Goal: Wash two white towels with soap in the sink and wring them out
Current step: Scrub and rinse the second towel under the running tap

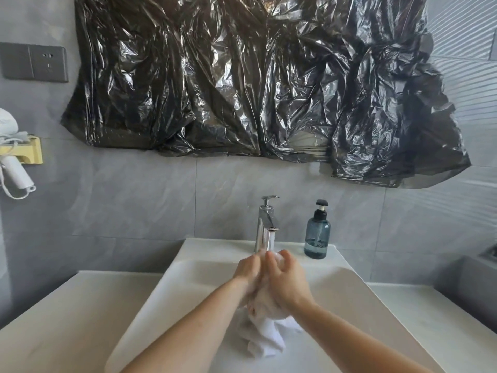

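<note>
Both hands meet over the white sink [172,292], just below the chrome faucet [266,224], where water appears to run from the spout. My left hand [248,273] and my right hand [286,281] grip a bunched white towel [265,333] between them, fingers curled round it. The towel's lower part hangs down into the basin, wet and crumpled. I make out only one towel; a second one is not visible. A blue soap dispenser [317,234] with a black pump stands on the sink rim to the right of the faucet.
A white counter [61,319] spreads on both sides of the sink. Crumpled black plastic [255,76] covers the wall above. At the left hang a white hair dryer [13,168] in a yellow holder and a grey wall socket [35,61].
</note>
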A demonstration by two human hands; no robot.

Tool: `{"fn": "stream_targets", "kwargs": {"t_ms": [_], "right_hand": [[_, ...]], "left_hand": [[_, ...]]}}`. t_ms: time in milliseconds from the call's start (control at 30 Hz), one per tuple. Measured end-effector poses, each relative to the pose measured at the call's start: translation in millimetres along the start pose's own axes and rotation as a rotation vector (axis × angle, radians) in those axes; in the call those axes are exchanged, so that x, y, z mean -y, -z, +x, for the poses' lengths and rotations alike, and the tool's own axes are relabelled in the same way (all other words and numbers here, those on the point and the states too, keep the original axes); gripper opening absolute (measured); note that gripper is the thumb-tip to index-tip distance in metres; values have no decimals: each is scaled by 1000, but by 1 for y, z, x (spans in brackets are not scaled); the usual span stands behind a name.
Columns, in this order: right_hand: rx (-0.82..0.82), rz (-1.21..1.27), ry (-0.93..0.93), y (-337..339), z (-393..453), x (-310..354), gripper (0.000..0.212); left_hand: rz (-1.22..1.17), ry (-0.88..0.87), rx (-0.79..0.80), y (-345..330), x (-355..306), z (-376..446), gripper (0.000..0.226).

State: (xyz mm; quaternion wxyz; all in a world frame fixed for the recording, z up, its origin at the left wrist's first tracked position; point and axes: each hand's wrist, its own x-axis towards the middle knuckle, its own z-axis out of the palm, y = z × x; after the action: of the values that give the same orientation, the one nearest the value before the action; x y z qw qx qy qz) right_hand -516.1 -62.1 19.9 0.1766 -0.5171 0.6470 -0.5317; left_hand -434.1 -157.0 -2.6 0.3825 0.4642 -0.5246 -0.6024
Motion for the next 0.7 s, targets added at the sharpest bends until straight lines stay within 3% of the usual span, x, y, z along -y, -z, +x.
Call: {"fn": "stream_targets", "kwargs": {"t_ms": [100, 200, 267, 367, 533, 700], "right_hand": [[-121, 3, -74, 9, 20, -9, 31], [11, 59, -2, -4, 8, -4, 28], [48, 60, 56, -8, 6, -2, 27], [-137, 17, -17, 8, 27, -3, 25], [26, -6, 79, -6, 5, 3, 17], [-120, 10, -12, 9, 22, -2, 23]], "left_hand": [[39, -52, 6, -4, 12, 5, 54], [111, -158, -12, -3, 1, -7, 45], [18, -160, -19, 2, -1, -6, 37], [33, -146, 21, -2, 7, 0, 46], [23, -286, -40, 1, 7, 2, 37], [-24, -203, -15, -4, 10, 5, 38]]}}
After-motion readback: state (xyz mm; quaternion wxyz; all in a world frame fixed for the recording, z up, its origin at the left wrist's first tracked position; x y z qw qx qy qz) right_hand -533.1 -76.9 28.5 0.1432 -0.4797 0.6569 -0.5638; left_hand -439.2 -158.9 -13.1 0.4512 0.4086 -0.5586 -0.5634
